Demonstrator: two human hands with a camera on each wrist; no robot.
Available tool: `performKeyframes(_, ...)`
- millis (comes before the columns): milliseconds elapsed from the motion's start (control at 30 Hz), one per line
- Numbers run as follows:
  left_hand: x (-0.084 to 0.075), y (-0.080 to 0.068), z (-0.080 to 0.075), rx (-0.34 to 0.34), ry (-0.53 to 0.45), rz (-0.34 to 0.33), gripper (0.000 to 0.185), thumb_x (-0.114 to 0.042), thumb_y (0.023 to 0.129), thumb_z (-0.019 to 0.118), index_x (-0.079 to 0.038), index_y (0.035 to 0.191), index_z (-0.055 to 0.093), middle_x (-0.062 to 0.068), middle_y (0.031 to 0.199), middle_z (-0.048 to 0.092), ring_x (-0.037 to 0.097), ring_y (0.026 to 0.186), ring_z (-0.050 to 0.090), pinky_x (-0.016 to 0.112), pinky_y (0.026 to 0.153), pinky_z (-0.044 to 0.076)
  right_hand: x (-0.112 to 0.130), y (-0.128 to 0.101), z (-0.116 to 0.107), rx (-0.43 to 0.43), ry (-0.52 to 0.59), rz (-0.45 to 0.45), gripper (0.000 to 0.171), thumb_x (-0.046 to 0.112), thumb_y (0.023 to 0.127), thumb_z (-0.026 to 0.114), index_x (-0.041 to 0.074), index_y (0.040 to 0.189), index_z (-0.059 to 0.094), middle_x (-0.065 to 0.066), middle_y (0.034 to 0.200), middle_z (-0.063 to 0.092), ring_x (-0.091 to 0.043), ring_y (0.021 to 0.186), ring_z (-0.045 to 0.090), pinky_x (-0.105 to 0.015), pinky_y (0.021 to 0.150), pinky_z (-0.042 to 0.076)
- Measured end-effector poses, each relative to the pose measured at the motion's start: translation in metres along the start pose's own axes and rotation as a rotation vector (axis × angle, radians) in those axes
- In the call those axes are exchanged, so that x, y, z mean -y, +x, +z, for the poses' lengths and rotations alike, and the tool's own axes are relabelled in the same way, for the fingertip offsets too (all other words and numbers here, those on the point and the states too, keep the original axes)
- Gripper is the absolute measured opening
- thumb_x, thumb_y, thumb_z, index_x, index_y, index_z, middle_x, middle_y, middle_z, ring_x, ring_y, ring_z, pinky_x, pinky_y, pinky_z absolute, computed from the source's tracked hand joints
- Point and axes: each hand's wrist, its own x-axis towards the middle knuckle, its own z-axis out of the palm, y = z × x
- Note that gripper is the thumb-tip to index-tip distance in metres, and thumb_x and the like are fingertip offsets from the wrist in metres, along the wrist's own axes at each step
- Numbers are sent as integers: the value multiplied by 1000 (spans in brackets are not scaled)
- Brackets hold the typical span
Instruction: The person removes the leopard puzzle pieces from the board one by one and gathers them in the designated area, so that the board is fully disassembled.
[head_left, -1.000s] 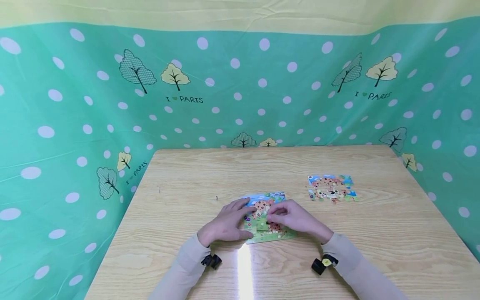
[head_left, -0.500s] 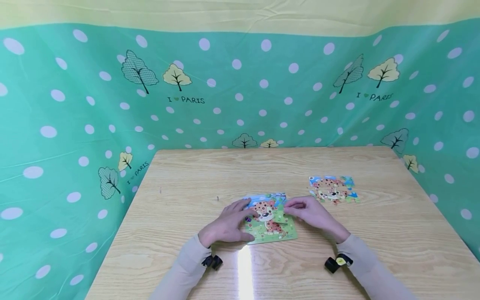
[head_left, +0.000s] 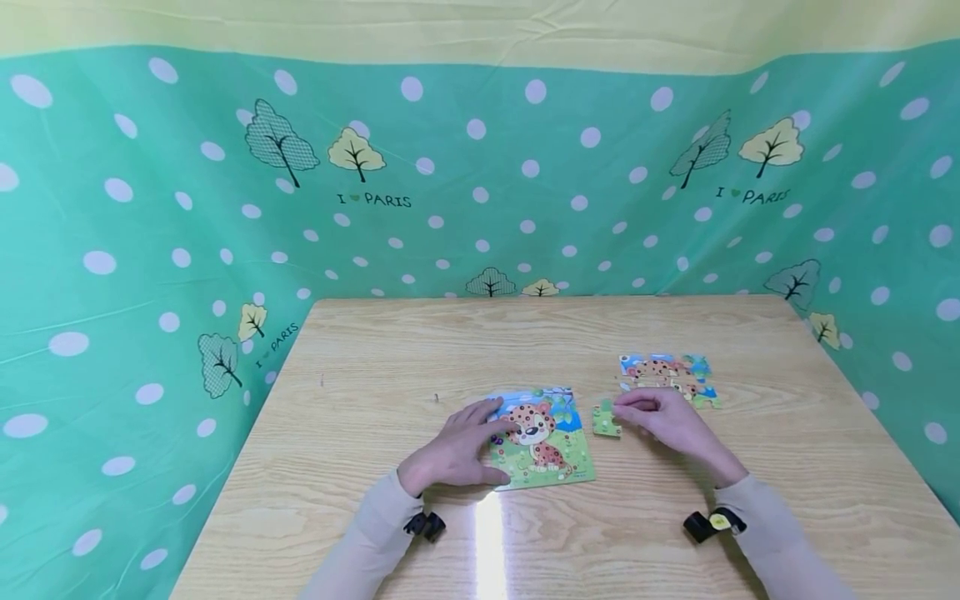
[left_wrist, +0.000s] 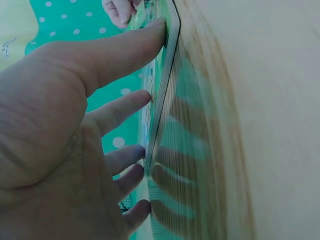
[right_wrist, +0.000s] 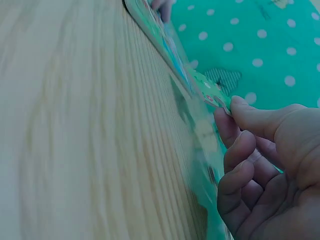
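Observation:
My left hand [head_left: 459, 446] rests with spread fingers on the left side of a puzzle board [head_left: 570, 454] printed with a spotted leopard cub. In the left wrist view its thumb [left_wrist: 125, 52] lies at the board's edge, the other fingertips along the surface. Just right of the board, my right hand [head_left: 675, 423] pinches a green jigsaw piece [head_left: 606, 422] by one end between thumb and forefinger. The right wrist view shows this piece [right_wrist: 209, 90] tilted, its other fingers curled beneath. Behind the right hand lies a joined group of jigsaw pieces [head_left: 660, 368], partly covered.
The pale wooden table [head_left: 300, 500] reaches back to a green polka-dot cloth [head_left: 480, 167] hung around it. A tiny dark speck [head_left: 437, 397] lies left of the board. A bright light streak [head_left: 491, 542] reflects on the tabletop in front.
My right hand has moved right with the green jigsaw piece, from over the puzzle board to beside it, uncovering the leopard picture. My left hand has stayed on the board.

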Motion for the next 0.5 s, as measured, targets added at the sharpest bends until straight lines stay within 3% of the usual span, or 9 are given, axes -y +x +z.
performKeyframes(300,-1,0,0,2,0,-2,75,-42,91,83,-24,158,52,12,179,20,39,166,15,65,133,16,-17,-6,-14,-47,-60,74,44,45,100,74,7,122,76,-5,101,79,-12,71,61,-26,59,54)
performKeyframes(500,-1,0,1,-4,10,-3,75,-42,91,83,-24,157,54,13,179,21,39,165,16,65,132,17,-23,-8,-22,-85,-180,43,39,42,101,73,8,117,79,-8,107,79,-15,87,66,-26,68,52)
